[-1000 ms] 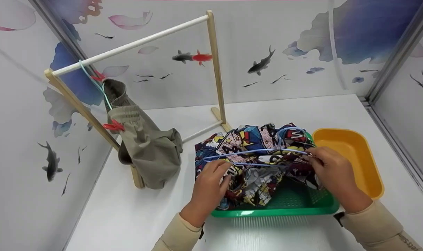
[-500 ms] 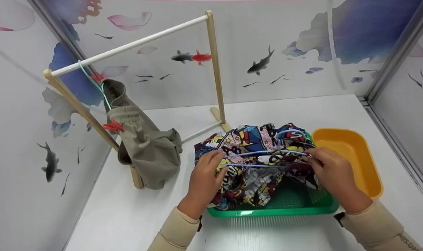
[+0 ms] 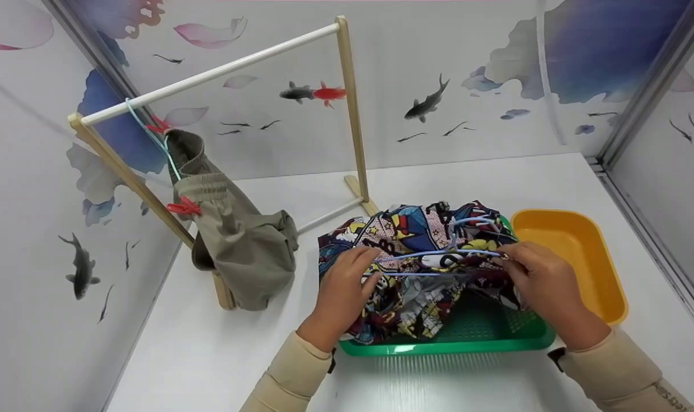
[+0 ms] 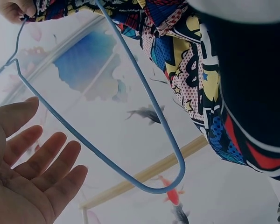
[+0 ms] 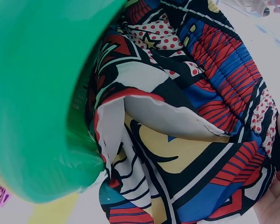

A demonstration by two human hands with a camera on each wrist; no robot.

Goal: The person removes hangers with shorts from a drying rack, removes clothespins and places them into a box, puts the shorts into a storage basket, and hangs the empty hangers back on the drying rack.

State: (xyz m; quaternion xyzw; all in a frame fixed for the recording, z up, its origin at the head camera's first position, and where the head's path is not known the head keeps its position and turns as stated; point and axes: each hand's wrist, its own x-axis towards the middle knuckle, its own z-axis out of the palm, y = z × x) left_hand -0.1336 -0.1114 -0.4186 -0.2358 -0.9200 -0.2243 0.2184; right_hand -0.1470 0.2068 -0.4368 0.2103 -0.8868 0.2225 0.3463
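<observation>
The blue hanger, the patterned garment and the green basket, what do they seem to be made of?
Blue hanger: likely plastic-coated metal wire, perhaps plain plastic; the rod is slim, smooth and evenly coloured. Patterned garment: thin, matte printed fabric, fibre unclear; it folds softly and shows a plain pale inside. Green basket: apparently smooth, glossy plastic; light glints off its rim.

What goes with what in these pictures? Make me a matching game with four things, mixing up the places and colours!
Things:
1. patterned clothes
2. khaki pants
3. tray
4. hanger

Places and colours:
A. yellow, beside the green basket
B. blue, near the left hand
C. bunched up, partly in the green basket
D. hung from the rack

Right pairs: 1-C; 2-D; 3-A; 4-B
</observation>
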